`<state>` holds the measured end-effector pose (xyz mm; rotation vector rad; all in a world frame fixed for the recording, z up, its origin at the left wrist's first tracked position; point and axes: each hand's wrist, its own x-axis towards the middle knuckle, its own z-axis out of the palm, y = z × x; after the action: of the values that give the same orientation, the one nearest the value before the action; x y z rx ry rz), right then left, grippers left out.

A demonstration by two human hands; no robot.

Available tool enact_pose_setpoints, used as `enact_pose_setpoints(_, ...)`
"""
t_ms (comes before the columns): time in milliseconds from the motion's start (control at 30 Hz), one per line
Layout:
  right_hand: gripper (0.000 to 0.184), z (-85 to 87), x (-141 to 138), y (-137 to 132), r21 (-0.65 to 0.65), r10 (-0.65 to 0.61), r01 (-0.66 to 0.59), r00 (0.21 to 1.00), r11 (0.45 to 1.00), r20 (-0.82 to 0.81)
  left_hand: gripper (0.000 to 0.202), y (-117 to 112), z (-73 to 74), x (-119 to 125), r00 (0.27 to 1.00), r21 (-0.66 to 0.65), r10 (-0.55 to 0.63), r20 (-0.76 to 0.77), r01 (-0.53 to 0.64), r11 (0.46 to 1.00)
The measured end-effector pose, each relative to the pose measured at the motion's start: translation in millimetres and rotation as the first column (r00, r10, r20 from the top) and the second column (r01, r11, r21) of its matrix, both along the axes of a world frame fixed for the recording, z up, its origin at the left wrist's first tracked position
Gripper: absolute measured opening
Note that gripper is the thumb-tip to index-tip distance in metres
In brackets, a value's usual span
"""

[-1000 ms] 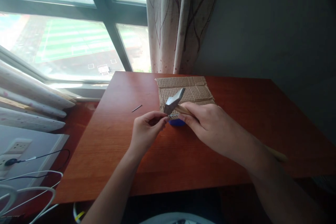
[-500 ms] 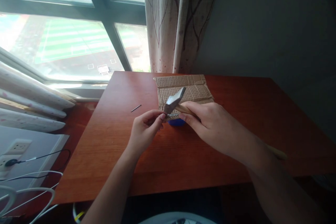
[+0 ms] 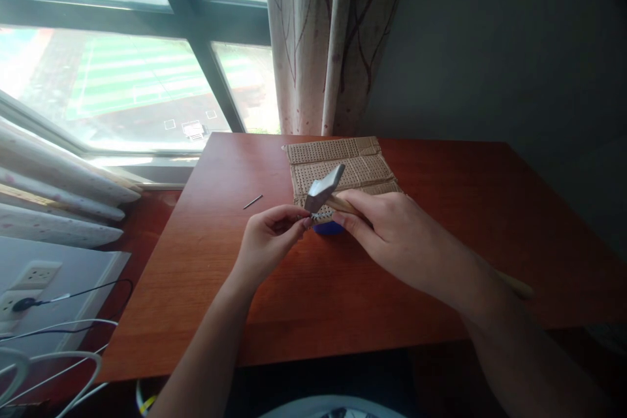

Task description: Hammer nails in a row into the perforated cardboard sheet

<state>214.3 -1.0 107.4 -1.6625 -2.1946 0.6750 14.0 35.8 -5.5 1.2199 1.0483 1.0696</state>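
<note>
My right hand (image 3: 386, 222) is closed around the wooden handle of a hammer (image 3: 325, 188). The handle's far end sticks out beyond my right forearm. The steel head hangs tilted over the near left corner of a perforated cardboard sheet (image 3: 318, 173), its lower face close to my left fingertips. With thumb and forefinger pinched at that corner, my left hand (image 3: 272, 235) grips something small that I cannot make out. Small shiny metal bits show in the holes along the near edge. Under the sheet, a blue object (image 3: 329, 228) is partly visible.
A thin metal nail or pin (image 3: 253, 202) lies on the reddish wooden table (image 3: 343, 313), left of the cardboard. Behind the table are a window (image 3: 142, 78) and a curtain (image 3: 313, 46). Cables (image 3: 63, 359) and a wall socket (image 3: 36, 274) are at lower left.
The cardboard has shifted very slightly left, and my left hand has moved slightly with it. Both grips look the same, and the hammer stays over the same corner.
</note>
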Motion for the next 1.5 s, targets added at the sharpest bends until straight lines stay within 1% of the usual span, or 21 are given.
enact_pose_setpoints(100, 0.019, 0.3, 0.0, 0.4, -0.007, 0.0, 0.0, 1.0, 1.0, -0.016, 0.026, 1.7, 1.1, 0.4, 1.0, 0.009, -0.011, 0.019, 0.011, 1.0)
enact_pose_setpoints(300, 0.02, 0.1, -0.5, 0.0, -0.006, 0.021, -0.022, 0.997, 1.0, -0.068, 0.019, 2.6, 2.3, 0.9, 1.0, 0.038, -0.006, -0.014, 0.006, 0.999)
enact_pose_setpoints(533, 0.021, 2.6, 0.1, 2.8, -0.048, 0.015, -0.02, 0.995, 0.999, -0.103, 0.021, 1.7, 5.7, 2.1, 0.997, 0.066, 0.06, -0.04, -0.057, 0.996)
enact_pose_setpoints(800, 0.021, -1.7, -2.1, 6.4, -0.031, 0.022, -0.026, 0.994, 0.999, -0.109, 0.021, 4.1, 0.6, 0.9, 0.997, 0.076, 0.066, -0.049, -0.062, 0.995)
enact_pose_setpoints(967, 0.022, -2.3, -0.5, 7.2, -0.044, 0.037, -0.043, 0.991, 0.998, -0.127, 0.02, 4.4, 0.4, 1.2, 0.996, 0.085, 0.057, -0.067, -0.051, 0.995)
enact_pose_setpoints(1167, 0.022, -0.7, -1.6, 7.1, -0.051, 0.029, -0.036, 0.991, 0.998, -0.131, 0.021, 4.0, -2.4, 0.7, 0.995, 0.101, 0.06, -0.081, -0.052, 0.994)
enact_pose_setpoints(1300, 0.022, 1.8, -2.9, 6.4, -0.045, 0.024, -0.028, 0.995, 0.999, -0.092, 0.02, 3.9, -4.1, 1.6, 0.996, 0.097, 0.061, -0.059, -0.055, 0.994)
enact_pose_setpoints(1433, 0.022, 4.6, -2.4, 7.4, 0.021, 0.001, 0.0, 0.997, 1.0, -0.078, 0.022, 4.2, -4.7, 2.2, 0.995, 0.102, 0.078, -0.055, -0.072, 0.992)
enact_pose_setpoints(1500, 0.021, 4.0, -2.5, 8.2, 0.031, -0.008, 0.01, 0.999, 0.999, -0.048, 0.022, 4.4, -4.8, 2.5, 0.995, 0.109, 0.083, -0.059, -0.076, 0.991)
